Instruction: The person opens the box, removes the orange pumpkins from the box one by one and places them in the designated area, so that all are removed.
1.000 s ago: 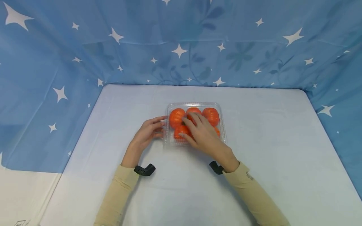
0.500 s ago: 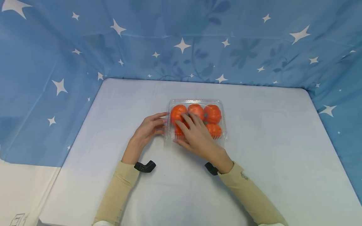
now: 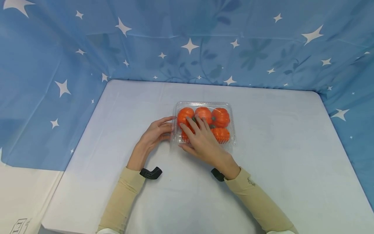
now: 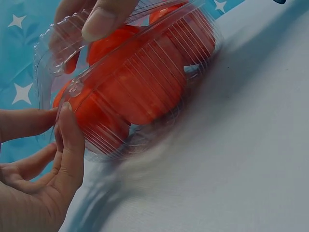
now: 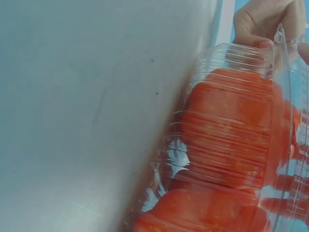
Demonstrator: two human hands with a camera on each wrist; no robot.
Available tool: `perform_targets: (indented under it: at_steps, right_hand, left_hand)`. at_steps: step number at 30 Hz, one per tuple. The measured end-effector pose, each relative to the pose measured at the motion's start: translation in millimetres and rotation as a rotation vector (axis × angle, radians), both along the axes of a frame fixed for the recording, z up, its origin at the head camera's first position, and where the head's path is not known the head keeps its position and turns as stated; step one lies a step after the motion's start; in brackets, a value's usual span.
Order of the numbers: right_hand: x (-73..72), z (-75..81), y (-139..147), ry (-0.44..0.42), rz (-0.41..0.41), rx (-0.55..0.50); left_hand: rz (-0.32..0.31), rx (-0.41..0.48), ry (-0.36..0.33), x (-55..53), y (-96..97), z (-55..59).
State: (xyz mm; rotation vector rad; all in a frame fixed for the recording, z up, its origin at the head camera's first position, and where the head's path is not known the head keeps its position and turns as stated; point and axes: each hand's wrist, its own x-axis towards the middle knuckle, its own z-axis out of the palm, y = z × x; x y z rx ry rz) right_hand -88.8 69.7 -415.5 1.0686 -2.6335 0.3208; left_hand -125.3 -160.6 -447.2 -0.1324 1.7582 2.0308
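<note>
The clear, rectangular plastic container (image 3: 201, 104) with ridged walls lies beneath the right grip (image 3: 203, 143) and just to the right of the left grip (image 3: 156, 131); through it show glossy, orange-red, ribbed, pumpkin-shaped pieces (image 3: 220, 117), round and close together, with bits of dark green stem between them; whether its lid is fully pressed down I cannot tell. The left grip pinches the container's near-left corner between thumb and finger; the right grip lies over its top, fingers spread apart; below both grips spreads a white-covered desk (image 3: 292, 146); beyond them hangs a blue curtain (image 3: 190, 61) with white stars.
</note>
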Motion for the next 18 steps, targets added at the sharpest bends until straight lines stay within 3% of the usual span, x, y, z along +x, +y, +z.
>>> perform_targets:
  at_steps: [10,18]
  right_hand:
    - [-0.8,-1.1,0.5,0.017,-0.01,0.001]
    - [-1.0,-4.0,2.0,0.028,-0.002,0.045]
  left_hand:
    - [-0.028,0.008,-0.01,7.7,-0.6,-1.8]
    - [-0.019,0.046,-0.012,7.4,1.3,-4.0]
